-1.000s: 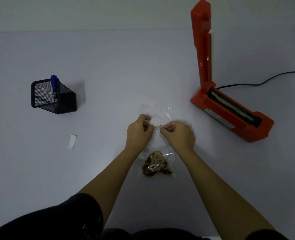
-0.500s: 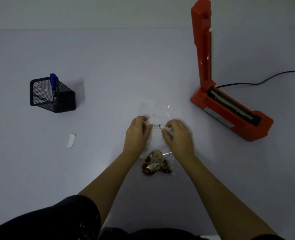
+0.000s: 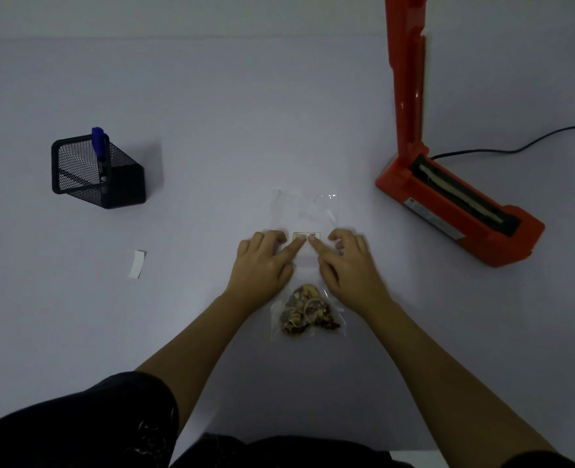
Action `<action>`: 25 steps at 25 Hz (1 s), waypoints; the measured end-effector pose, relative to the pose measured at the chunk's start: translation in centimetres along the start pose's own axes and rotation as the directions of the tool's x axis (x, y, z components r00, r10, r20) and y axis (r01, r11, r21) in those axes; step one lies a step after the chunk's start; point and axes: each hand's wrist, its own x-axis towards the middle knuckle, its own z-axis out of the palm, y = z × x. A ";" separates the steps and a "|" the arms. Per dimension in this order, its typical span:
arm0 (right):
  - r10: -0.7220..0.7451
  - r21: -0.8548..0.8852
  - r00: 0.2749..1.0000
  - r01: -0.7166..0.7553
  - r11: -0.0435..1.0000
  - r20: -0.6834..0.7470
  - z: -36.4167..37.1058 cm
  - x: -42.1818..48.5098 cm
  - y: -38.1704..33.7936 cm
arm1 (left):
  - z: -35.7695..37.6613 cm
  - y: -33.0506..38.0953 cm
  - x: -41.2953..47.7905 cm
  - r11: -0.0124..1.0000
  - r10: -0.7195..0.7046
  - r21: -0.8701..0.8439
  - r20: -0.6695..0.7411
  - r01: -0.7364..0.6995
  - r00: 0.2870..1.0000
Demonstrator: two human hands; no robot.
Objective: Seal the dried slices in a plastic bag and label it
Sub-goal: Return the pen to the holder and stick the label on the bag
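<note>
A clear plastic bag (image 3: pixel 304 211) lies flat on the table in front of me, its far end pointing away. Brown dried slices (image 3: pixel 308 312) are bunched in its near end. A small printed label (image 3: pixel 307 235) lies on the middle of the bag. My left hand (image 3: pixel 264 261) rests on the bag's left side, its index fingertip pressing the label. My right hand (image 3: pixel 348 261) rests on the right side, index fingertip on the label too. The two fingertips nearly meet.
An orange heat sealer (image 3: pixel 461 211) stands at the right with its arm raised and a black cable (image 3: pixel 515 148) running off right. A black mesh pen holder (image 3: pixel 93 170) with a blue marker (image 3: pixel 100 143) sits at the left. A white paper strip (image 3: pixel 137 264) lies nearer.
Both hands pinched the label above the bag a second ago. They have since let it down onto the bag, spread out, and now press it with the index fingertips.
</note>
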 end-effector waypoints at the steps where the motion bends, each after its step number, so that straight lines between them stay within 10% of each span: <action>1: -0.001 -0.003 1.000 0.001 1.000 -0.009 0.1 0.0 0.0 | 0.0 0.0 0.0 1.000 -0.023 0.007 0.005 0.022 1.000; 13: 0.017 0.086 0.995 -0.008 0.996 -0.102 0.7 0.1 0.1 | -0.2 0.0 0.2 0.965 -0.191 -0.180 0.005 0.189 0.982; 25: 0.024 0.062 0.995 -0.018 0.998 -0.092 0.7 0.0 0.2 | 0.3 0.3 0.0 0.994 -0.067 0.086 0.017 0.065 0.998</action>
